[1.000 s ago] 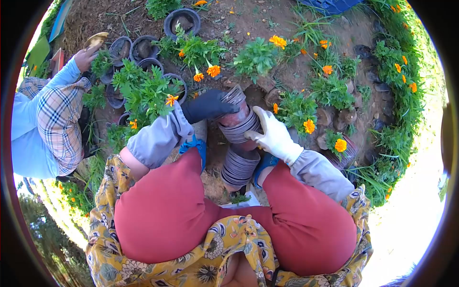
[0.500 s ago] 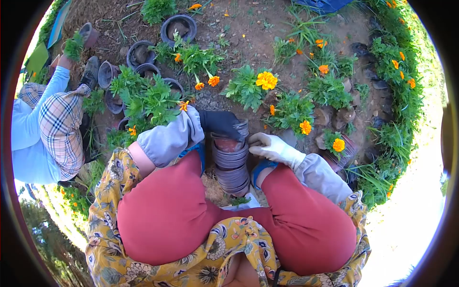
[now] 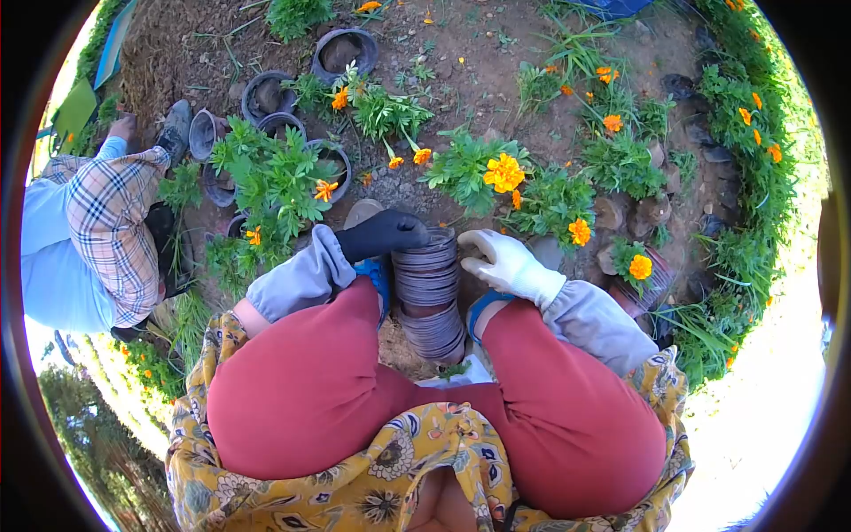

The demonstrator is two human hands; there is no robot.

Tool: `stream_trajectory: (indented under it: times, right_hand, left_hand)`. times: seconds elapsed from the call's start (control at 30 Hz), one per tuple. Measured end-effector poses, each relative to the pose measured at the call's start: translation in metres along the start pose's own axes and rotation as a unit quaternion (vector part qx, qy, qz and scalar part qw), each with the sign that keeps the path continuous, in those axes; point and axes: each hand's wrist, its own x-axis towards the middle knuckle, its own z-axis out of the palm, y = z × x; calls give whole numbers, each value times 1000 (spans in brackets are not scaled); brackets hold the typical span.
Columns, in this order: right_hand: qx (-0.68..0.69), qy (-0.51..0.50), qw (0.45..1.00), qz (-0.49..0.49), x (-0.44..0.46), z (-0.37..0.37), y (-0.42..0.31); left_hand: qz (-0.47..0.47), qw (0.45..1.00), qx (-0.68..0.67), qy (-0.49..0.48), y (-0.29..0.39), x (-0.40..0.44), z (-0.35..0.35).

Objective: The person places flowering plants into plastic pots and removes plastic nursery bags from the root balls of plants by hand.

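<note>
A tall stack of nested grey plastic plant pots (image 3: 428,282) stands between my knees. My left hand (image 3: 387,233), in a black glove, is closed with its fingertips at the upper left rim of the stack; its grip is partly hidden. To the right of the top pots, my right hand (image 3: 507,263) in a white glove is open, thumb and fingers apart and holding nothing. A round greyish object (image 3: 363,212) shows just beyond my left wrist; I cannot make out its kind.
Orange marigold plants (image 3: 503,175) stand ahead and right, with another marigold clump (image 3: 270,173) at left. Plant pots (image 3: 344,55) sit on the soil further out. At left another person (image 3: 111,217) in checked trousers crouches. A blue sheet (image 3: 612,7) lies at the far edge.
My left hand has drawn back leftward from the top of the stack. The tilted pot there now lies in line with the rest. My right hand has opened and shifted slightly right.
</note>
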Motion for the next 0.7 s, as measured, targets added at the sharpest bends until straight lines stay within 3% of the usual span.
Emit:
stream_trajectory:
  times: [0.1,0.33,0.5,0.7]
  right_hand:
    - [-50,36,996,-64,2,5,1]
    - [-200,106,954,-198,9,17,-8]
    - [-253,95,937,-220,16,19,-17]
    - [-220,126,939,-231,21,29,-20]
  left_hand:
    - [18,998,-46,-30,-5,-7,0]
    - [43,997,-1,62,-4,-8,17]
    - [45,987,118,103,7,-6,23]
    - [87,989,19,121,-7,-2,31]
